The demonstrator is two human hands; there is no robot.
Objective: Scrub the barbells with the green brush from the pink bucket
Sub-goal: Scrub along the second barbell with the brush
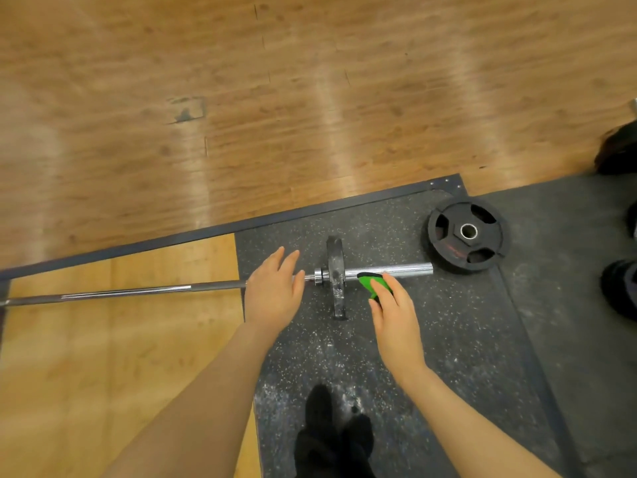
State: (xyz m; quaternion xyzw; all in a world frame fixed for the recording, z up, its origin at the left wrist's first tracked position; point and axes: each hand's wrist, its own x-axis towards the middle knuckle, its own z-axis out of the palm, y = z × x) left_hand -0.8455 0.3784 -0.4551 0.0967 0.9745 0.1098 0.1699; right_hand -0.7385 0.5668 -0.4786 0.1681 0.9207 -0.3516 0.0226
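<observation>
Dark shoes (332,439) stand on the rubber mat (431,339). Right hand (396,322) grips the green brush (370,283) against the barbell (389,270); left hand (274,291), fingers straight, rests on it.

Bright overhead light streaks glare across the wood floor (310,98); edges bow and blur softly.

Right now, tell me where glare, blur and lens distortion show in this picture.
Head view: pale glare streaks on the wooden floor; bright highlights along the barbell sleeve; soft motion blur on the green brush and shoes; wide-angle bending at the edges.
</observation>
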